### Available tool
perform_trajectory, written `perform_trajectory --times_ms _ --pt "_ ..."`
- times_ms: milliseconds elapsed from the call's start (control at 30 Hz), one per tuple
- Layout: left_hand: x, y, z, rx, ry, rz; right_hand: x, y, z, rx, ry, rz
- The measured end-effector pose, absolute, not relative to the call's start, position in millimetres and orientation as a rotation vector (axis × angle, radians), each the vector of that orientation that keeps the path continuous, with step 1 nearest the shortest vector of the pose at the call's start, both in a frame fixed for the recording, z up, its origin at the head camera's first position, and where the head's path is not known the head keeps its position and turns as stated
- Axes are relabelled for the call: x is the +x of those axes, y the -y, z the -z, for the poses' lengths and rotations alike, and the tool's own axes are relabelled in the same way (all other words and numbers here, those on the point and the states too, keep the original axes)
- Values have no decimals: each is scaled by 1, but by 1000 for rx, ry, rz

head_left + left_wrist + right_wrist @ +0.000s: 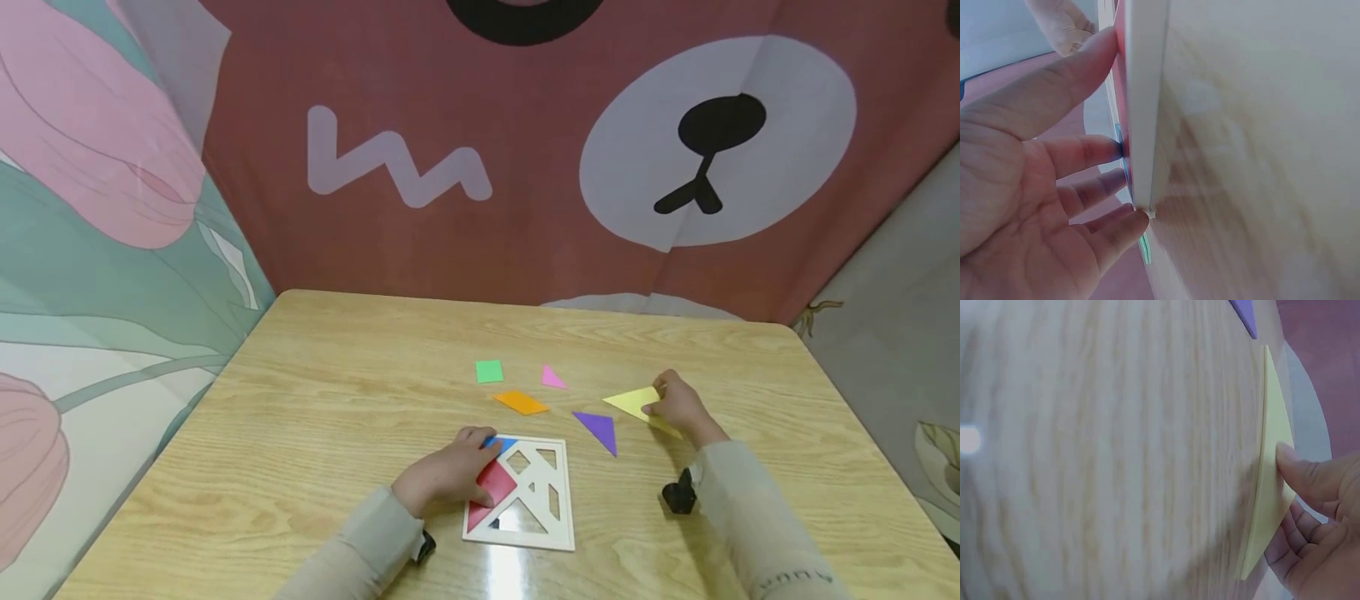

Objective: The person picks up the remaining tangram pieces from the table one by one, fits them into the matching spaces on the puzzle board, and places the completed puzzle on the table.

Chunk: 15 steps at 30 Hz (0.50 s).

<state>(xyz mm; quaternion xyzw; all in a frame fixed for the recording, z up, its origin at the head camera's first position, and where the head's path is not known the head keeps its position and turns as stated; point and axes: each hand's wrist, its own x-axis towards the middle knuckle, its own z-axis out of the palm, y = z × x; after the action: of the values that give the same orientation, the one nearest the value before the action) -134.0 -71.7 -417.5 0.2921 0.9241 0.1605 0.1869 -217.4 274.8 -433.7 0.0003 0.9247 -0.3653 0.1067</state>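
In the head view a white tangram board [519, 543] lies at the table's front, with a red triangle [495, 483] and a blue triangle [506, 446] set in its recesses. My left hand [453, 471] rests on its left side, the thumb on the red piece and other fingertips on the blue one and the board's edge. At the right, my right hand [684, 407] pinches a large yellow triangle [630, 402] by its far edge. The right wrist view shows the thumb on the yellow triangle's [1269, 481] top and the fingers behind its edge, partly hidden.
Beyond the board lie a green square [489, 372], a pink triangle [553, 377], an orange parallelogram [521, 402] and a purple triangle [600, 429]. The wooden table [300, 400] ends at a curtain [420, 250] behind and at both sides.
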Motion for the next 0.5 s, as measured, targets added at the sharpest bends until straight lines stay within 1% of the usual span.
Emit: perform_trajectory --times_ms 500 --pt "-134 73 420 835 -2587 -484 -209 -284 438 76 -2766 1211"
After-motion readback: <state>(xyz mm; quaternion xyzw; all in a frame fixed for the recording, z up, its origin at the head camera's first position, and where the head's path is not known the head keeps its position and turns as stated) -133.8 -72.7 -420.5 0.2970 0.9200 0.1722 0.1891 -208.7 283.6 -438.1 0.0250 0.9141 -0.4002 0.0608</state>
